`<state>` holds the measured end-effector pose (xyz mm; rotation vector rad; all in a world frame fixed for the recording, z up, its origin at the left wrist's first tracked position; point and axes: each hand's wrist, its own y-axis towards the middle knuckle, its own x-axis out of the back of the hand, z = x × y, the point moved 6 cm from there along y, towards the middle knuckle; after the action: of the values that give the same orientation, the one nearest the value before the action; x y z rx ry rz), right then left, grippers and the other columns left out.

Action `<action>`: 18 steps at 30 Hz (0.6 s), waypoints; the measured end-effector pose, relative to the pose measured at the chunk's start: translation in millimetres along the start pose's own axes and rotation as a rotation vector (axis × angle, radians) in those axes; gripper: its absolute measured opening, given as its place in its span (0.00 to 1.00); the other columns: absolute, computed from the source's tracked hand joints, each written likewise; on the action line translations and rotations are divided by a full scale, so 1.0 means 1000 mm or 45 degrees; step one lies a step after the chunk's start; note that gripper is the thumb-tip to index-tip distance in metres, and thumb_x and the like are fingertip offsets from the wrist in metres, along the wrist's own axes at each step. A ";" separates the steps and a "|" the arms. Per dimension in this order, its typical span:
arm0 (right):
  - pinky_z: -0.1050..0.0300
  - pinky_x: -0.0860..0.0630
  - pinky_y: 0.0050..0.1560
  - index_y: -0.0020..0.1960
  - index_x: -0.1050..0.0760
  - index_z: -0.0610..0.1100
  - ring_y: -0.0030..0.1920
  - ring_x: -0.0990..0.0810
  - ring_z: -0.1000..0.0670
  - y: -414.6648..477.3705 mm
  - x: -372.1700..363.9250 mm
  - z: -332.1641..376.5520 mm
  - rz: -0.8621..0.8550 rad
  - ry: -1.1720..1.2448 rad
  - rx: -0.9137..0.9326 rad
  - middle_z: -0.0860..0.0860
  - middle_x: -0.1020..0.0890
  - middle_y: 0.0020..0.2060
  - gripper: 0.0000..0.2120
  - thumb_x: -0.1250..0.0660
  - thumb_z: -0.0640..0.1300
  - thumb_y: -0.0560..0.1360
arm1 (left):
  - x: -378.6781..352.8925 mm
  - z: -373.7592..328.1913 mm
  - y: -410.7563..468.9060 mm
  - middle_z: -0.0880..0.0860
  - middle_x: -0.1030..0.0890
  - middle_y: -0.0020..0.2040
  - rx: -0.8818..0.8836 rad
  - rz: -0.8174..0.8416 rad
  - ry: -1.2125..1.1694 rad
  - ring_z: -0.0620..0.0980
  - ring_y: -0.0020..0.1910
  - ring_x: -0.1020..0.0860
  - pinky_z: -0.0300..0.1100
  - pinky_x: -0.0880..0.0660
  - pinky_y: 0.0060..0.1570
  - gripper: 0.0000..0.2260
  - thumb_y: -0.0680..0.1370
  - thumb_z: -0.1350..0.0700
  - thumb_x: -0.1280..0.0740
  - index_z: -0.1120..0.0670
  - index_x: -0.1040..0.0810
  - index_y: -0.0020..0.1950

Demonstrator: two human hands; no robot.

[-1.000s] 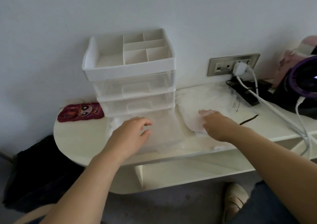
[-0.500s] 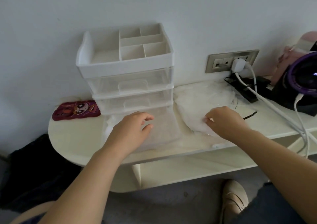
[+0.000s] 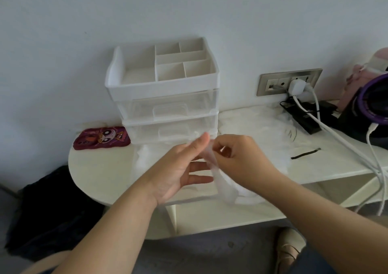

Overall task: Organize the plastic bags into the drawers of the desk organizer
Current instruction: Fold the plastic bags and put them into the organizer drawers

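Since the earlier frame, both hands have been lifted off the tabletop and brought together in front of the desk organizer, with one plastic bag raised between them. Both clear drawers are seen shut, so nothing has been stored yet. More plastic bags are spread flat on the tabletop — one pile to the right of the organizer, another just in front of it, under the hands. The left hand is held flat and wide, its fingers touching the film beside the right hand. The right hand is pinched on the bag's upper end; its grip is narrow and closed on the film. The held bag hangs as a thin strip, long axis running from the pinch down and toward the near edge, lower end trailing onto the tabletop. Likely risks: the slippery film could slide out of the pinch, or the trailing end could drag neighbouring bags off the near edge.
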<state>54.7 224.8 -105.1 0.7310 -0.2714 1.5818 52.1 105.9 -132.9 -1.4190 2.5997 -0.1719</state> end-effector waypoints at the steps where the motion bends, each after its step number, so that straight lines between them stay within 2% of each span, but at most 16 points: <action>1: 0.71 0.32 0.35 0.35 0.21 0.56 0.33 0.26 0.66 0.001 -0.007 0.005 0.036 -0.020 0.048 0.65 0.22 0.30 0.10 0.32 0.50 0.75 | 0.004 -0.001 -0.002 0.55 0.19 0.55 0.016 -0.008 -0.075 0.52 0.52 0.20 0.49 0.23 0.52 0.40 0.62 0.30 0.30 0.63 0.23 0.58; 3: 0.69 0.31 0.40 0.47 0.18 0.56 0.38 0.26 0.65 0.006 -0.019 0.014 0.109 -0.084 0.147 0.61 0.22 0.37 0.07 0.34 0.49 0.75 | 0.019 -0.003 -0.008 0.56 0.20 0.52 0.054 -0.040 -0.238 0.52 0.49 0.20 0.54 0.22 0.51 0.44 0.59 0.32 0.27 0.62 0.26 0.65; 5: 0.70 0.30 0.42 0.53 0.19 0.57 0.39 0.27 0.64 0.011 -0.026 0.019 0.147 -0.140 0.243 0.60 0.24 0.41 0.11 0.35 0.46 0.75 | 0.031 -0.006 -0.014 0.57 0.20 0.52 0.058 -0.069 -0.339 0.54 0.49 0.20 0.56 0.22 0.51 0.39 0.61 0.39 0.23 0.58 0.27 0.66; 8: 0.72 0.32 0.40 0.54 0.19 0.56 0.38 0.28 0.64 0.017 -0.032 0.027 0.141 -0.202 0.337 0.59 0.26 0.42 0.12 0.31 0.42 0.74 | 0.045 -0.009 -0.020 0.58 0.19 0.57 0.033 -0.094 -0.301 0.59 0.54 0.20 0.55 0.21 0.50 0.24 0.71 0.54 0.29 0.57 0.27 0.65; 10: 0.73 0.33 0.40 0.51 0.18 0.52 0.39 0.28 0.67 0.023 -0.033 0.031 0.114 -0.182 0.364 0.60 0.27 0.40 0.10 0.27 0.42 0.71 | 0.051 -0.010 -0.023 0.59 0.19 0.58 0.030 -0.110 -0.275 0.59 0.55 0.20 0.53 0.20 0.49 0.19 0.73 0.62 0.33 0.58 0.25 0.64; 12: 0.75 0.33 0.42 0.49 0.21 0.53 0.42 0.29 0.67 0.032 -0.026 0.034 0.057 -0.150 0.369 0.61 0.28 0.42 0.11 0.25 0.45 0.68 | 0.057 -0.011 -0.026 0.60 0.19 0.58 0.023 -0.109 -0.272 0.58 0.55 0.20 0.53 0.20 0.49 0.16 0.76 0.63 0.38 0.58 0.24 0.64; 14: 0.76 0.33 0.46 0.53 0.27 0.56 0.47 0.28 0.66 0.040 -0.018 0.033 0.053 -0.115 0.312 0.62 0.27 0.47 0.20 0.23 0.53 0.64 | 0.061 -0.014 -0.032 0.62 0.20 0.58 0.009 -0.065 -0.305 0.61 0.56 0.20 0.55 0.21 0.51 0.16 0.77 0.62 0.40 0.59 0.25 0.64; 16: 0.74 0.32 0.52 0.58 0.29 0.58 0.52 0.27 0.66 0.047 -0.014 0.026 0.205 -0.080 0.173 0.62 0.23 0.51 0.28 0.23 0.57 0.61 | 0.067 -0.019 -0.036 0.63 0.21 0.59 -0.027 -0.026 -0.314 0.62 0.57 0.21 0.57 0.24 0.55 0.16 0.76 0.63 0.38 0.60 0.25 0.64; 18: 0.67 0.31 0.54 0.55 0.24 0.57 0.48 0.22 0.64 0.050 -0.018 0.017 0.411 0.012 0.043 0.59 0.18 0.45 0.22 0.23 0.54 0.63 | 0.074 -0.022 -0.042 0.62 0.21 0.60 -0.054 0.002 -0.308 0.62 0.58 0.22 0.57 0.25 0.55 0.16 0.76 0.63 0.38 0.59 0.24 0.63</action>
<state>11.3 192.5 -90.0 0.7320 -0.3711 1.8985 42.4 21.5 -110.7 -1.3580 2.4201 0.0531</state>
